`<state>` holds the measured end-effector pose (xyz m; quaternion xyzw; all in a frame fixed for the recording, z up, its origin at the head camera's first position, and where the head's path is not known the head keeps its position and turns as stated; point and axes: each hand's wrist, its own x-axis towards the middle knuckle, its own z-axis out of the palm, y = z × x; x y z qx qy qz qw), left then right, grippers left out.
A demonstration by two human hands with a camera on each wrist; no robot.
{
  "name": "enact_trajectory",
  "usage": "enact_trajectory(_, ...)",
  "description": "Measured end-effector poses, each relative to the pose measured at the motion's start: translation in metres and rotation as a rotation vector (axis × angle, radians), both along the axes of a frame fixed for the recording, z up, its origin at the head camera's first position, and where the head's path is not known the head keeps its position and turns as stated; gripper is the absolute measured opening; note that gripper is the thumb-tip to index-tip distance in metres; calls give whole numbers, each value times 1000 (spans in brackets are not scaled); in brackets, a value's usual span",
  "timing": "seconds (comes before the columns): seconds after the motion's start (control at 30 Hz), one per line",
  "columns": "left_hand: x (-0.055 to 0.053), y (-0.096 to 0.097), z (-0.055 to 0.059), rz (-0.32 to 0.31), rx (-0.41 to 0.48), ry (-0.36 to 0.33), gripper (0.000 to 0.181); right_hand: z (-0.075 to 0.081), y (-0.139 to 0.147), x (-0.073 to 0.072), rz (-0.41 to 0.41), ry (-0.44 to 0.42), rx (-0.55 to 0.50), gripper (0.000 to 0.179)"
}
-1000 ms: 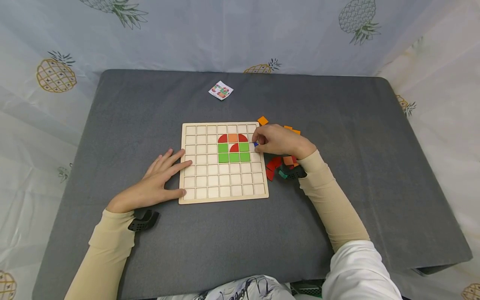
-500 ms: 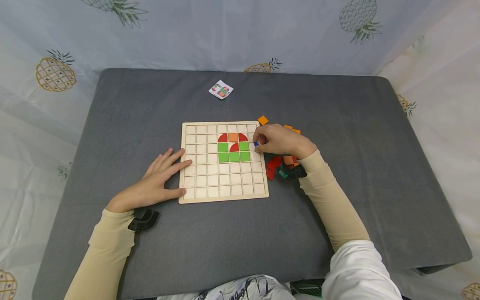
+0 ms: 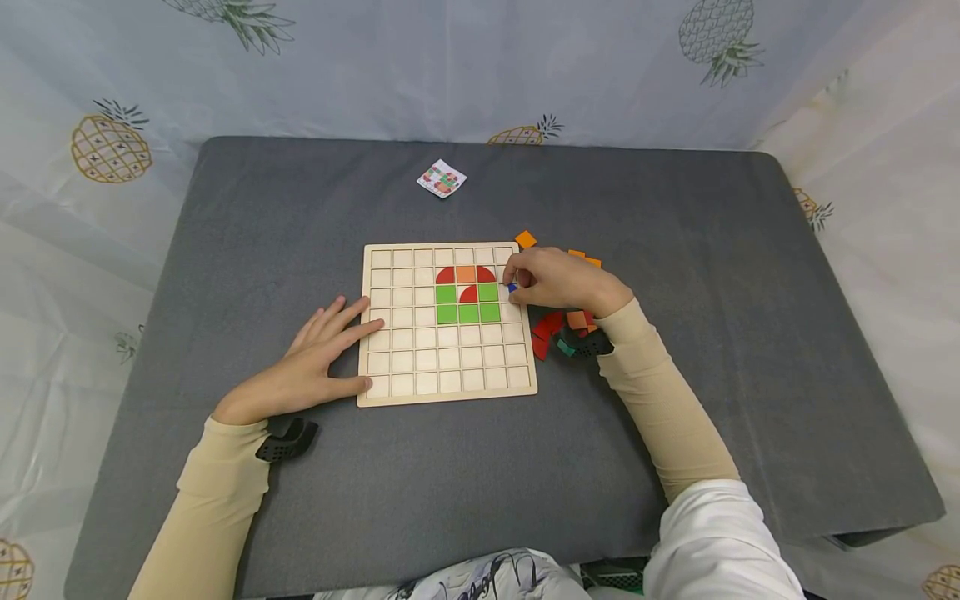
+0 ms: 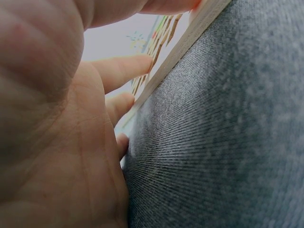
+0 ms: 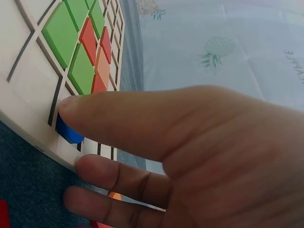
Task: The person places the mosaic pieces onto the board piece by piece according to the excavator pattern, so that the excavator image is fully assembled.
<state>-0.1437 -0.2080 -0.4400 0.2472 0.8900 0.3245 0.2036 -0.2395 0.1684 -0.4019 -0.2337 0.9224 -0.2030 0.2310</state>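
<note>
A square wooden grid board (image 3: 425,362) lies on the grey table. My left hand (image 3: 300,371) is spread along its left edge, fingertips and thumb on the rim; the left wrist view shows the fingers (image 4: 126,71) reaching over that edge. At the right-hand column my right hand (image 3: 562,282) pinches a small blue tile (image 5: 69,131), whose shape is mostly hidden by the thumb. The tile sits right at a cell near the board's right rim. Green tiles (image 3: 468,314), red quarter-round tiles (image 3: 485,274) and an orange tile (image 3: 465,274) fill cells left of it.
Loose red pieces (image 3: 541,346) and a teal piece (image 3: 566,347) lie right of the board, partly under my right wrist. Orange tiles (image 3: 526,239) lie by its upper right corner. A small patterned card (image 3: 442,178) lies farther back.
My right fingers shift very slightly at the blue tile, which shows a little differently between them. The left hand and the board stay in place.
</note>
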Motion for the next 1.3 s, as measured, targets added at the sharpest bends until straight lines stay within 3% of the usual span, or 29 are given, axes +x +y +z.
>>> enact_trajectory(0.2, 0, 0, -1, -3, -2, 6, 78, 4, 2, 0, -23, -24, -8, 22)
enact_trajectory(0.5, -1, 0, -1, -3, 0, 2, 79, 18, 29, -5, -146, 67, -48, 25)
enact_trajectory(0.67, -1, 0, 1, -2, -7, 3, 78, 18, 44, -12, -190, 70, -32, 31)
enact_trajectory(1.0, 0, 0, 1, -2, -9, 6, 78, 16, 60, -17, -258, 4, 149, 41)
enact_trajectory(1.3, -1, 0, 0, -5, 13, -2, 78, 15, 67, -16, -269, 2, 229, 44)
